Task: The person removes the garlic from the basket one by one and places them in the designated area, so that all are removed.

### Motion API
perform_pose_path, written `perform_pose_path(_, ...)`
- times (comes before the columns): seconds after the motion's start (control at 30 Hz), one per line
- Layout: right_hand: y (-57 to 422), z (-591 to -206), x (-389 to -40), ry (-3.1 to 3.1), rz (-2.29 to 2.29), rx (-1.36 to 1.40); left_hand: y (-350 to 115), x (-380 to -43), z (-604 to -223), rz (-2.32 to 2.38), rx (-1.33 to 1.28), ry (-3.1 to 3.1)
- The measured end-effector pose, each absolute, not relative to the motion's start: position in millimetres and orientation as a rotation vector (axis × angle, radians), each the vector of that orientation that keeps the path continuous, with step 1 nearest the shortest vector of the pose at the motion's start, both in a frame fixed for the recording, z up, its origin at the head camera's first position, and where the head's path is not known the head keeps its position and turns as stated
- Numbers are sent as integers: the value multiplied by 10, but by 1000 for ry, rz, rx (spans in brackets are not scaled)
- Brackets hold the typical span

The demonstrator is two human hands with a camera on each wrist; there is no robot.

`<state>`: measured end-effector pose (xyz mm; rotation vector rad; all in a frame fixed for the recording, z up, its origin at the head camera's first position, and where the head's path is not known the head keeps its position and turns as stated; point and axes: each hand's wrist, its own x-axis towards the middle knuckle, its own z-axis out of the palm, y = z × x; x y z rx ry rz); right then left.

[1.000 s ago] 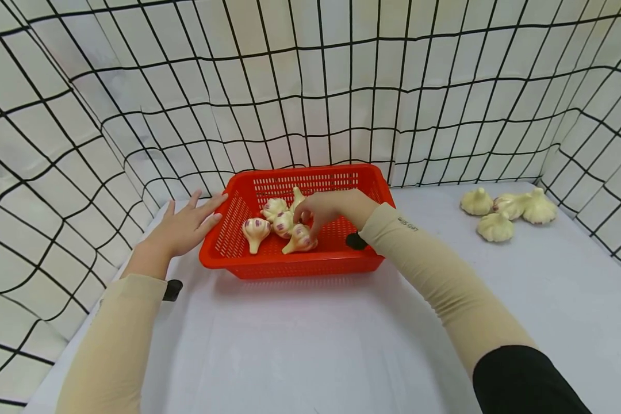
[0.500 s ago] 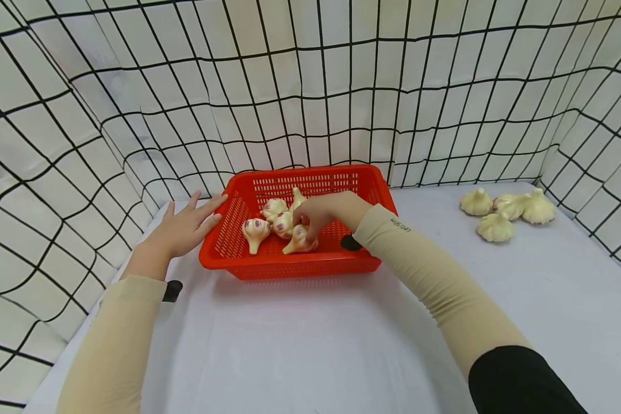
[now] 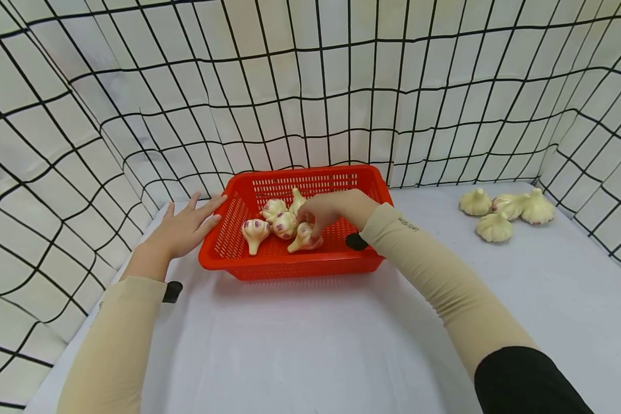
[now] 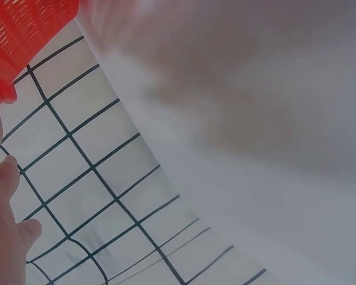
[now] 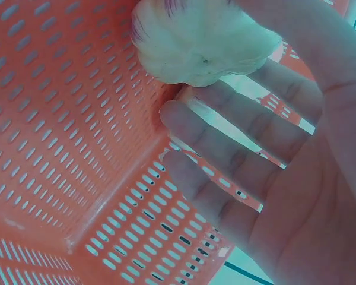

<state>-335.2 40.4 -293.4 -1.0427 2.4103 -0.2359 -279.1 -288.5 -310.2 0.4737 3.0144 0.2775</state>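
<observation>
Pinching a garlic bulb (image 3: pixel 302 238) between thumb and fingers, the person's right hand (image 3: pixel 325 210) reaches down into a red basket (image 3: pixel 310 269). The bulb is under the fingertips, near the front side of the basket, with its stem pointing left and toward the person. It is hard to tell if it touches the basket floor. In the right wrist view, the bulb's round bottom shows, and the lower fingers stretch out with small gaps between them. The right arm comes in from the lower right, and the wrist bends over the basket's front edge. Four more bulbs (image 3: pixel 284 225) sit in the basket, close by on the left side of the held one. The left hand (image 3: pixel 181 229) is at the basket's left end, with its fingers spread and some fingertips at the rim. It holds no garlic, and the held bulb is well to its right. The left arm comes up from the lower left. Both arms wear tan sleeves (image 3: pixel 434 270). Far to the right, four pale bulbs (image 3: pixel 494 228) lie together on the white table (image 3: pixel 264 345), near the black net (image 3: pixel 371 89).
</observation>
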Motion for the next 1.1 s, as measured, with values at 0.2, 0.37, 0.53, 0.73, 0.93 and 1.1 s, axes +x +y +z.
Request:
perform_pose_path(0.2,472,-2882,-3331,2441,-218,-1034,-2890,-2800,-3113,279,475,3020)
perform_pose_path(0.37,550,-2815,-3306,2465,-242,-1064,-2898,-2803,-3110,268,478,3020)
perform_pose_path(0.53,636,-2773,-3285,2490,-285,-1071,-2900,-2801,-3108,268,479,3018)
perform_pose_path(0.73,758,-2683,-3218,2543,-309,-1128,-2896,-2809,-3122,262,478,3018)
perform_pose_path(0.93,869,-2595,-3163,2592,-351,-1161,-2896,-2821,-3120,253,480,3020)
perform_pose_path(1.1,965,-2535,-3113,2614,-364,-1209,-2898,-2814,-3116,261,473,3016)
